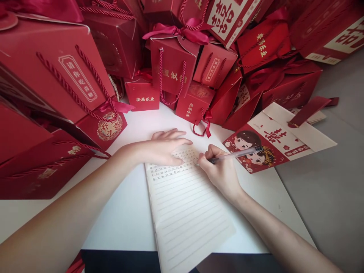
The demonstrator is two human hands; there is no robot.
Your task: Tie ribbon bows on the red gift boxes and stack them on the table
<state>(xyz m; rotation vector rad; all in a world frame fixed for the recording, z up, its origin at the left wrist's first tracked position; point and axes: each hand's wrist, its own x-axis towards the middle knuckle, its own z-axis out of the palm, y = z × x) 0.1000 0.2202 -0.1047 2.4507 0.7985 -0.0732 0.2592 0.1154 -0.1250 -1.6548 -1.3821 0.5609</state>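
The right hand [220, 170] was clamped around a pen [236, 154], its tip touching the lined page [187, 212] just below the handwritten rows. The left hand [163, 146] lay flat, fingers spread, pressing the page's top edge at ten o'clock from the pen tip. The page rested on a white table [122, 216]. Red gift bags [170, 64] crowded from nine to two o'clock; a flat cartoon-printed bag [273, 140] lay at three o'clock

matt lined paper notebook [187, 212], clear plastic pen [236, 154], red card gift boxes [170, 64] with twisted cord handles
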